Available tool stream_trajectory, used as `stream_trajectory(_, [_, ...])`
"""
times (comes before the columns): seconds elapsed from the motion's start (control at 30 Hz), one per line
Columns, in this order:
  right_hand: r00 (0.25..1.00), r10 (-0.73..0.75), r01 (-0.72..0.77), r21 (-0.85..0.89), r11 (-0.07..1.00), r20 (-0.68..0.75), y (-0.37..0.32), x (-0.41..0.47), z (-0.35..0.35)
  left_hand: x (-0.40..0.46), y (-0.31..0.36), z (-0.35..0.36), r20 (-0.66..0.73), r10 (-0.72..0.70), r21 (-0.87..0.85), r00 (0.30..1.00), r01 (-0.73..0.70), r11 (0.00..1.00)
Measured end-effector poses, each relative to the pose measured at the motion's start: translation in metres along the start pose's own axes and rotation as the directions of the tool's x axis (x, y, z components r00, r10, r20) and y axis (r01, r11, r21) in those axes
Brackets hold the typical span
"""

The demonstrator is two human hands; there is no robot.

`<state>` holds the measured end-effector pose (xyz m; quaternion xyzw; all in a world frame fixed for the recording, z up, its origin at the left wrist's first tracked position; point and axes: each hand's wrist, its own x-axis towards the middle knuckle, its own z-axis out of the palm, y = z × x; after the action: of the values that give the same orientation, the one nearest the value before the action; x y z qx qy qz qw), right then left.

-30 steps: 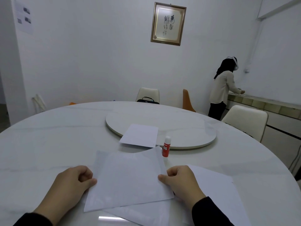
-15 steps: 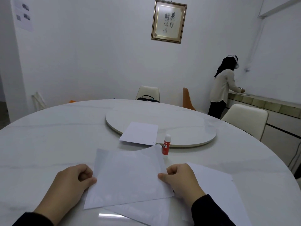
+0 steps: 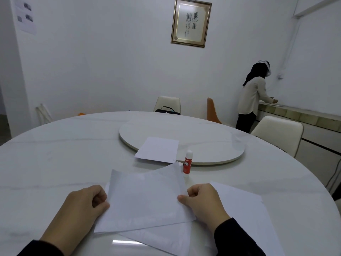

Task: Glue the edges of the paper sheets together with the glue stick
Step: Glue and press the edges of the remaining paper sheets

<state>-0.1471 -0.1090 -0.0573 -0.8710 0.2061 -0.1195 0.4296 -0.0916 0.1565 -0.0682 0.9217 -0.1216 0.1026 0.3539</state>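
Tabletop sheets overlap, hiding lower edges.

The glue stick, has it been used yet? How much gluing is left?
Nothing looks glued yet. The glue stick stands capped and untouched on the table. Left hand and right hand pinch the top paper sheet by its sides. Gluing all edges remains.

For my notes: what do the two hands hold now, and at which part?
Both hold the top paper sheet: the left hand pinches its left edge, the right hand its right edge.
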Motion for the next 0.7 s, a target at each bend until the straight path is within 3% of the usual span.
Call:
stream_trajectory(0.2, [0.999,-0.034,0.032,-0.035,0.999,-0.041,0.0,-0.001,0.002,0.002,0.001,0.006,-0.028,0.005,0.04,1.0,-0.004,0.999])
stream_trajectory(0.33, [0.994,-0.078,0.066,-0.153,0.986,-0.072,0.001,-0.002,0.002,0.003,-0.002,0.01,0.037,0.059,0.165,0.998,-0.064,0.984])
stream_trajectory(0.4, [0.974,-0.179,0.134,-0.29,0.948,-0.137,-0.001,-0.004,0.001,0.005,-0.001,0.01,0.023,0.091,0.214,0.996,-0.094,0.972])
stream_trajectory(0.47, [0.905,-0.372,0.276,-0.38,0.883,-0.207,-0.011,-0.008,0.002,0.009,0.009,0.01,-0.046,0.132,0.247,0.99,-0.117,0.962])
stream_trajectory(0.5, [0.863,-0.471,0.375,-0.393,0.839,-0.181,-0.018,-0.008,0.005,0.013,0.016,0.01,-0.065,0.154,0.259,0.986,-0.133,0.957])
stream_trajectory(0.57, [0.823,-0.568,0.519,-0.433,0.737,0.018,-0.032,-0.005,0.017,0.017,0.037,0.016,-0.005,0.208,0.259,0.978,-0.199,0.945])
stream_trajectory(0.63, [0.817,-0.527,0.569,-0.472,0.673,0.235,-0.037,0.0,0.034,0.018,0.05,0.032,0.134,0.203,0.329,0.97,-0.236,0.914])
stream_trajectory(0.7, [0.825,-0.439,0.565,-0.489,0.664,0.357,-0.032,0.005,0.05,0.018,0.049,0.049,0.234,0.142,0.397,0.962,-0.228,0.889])
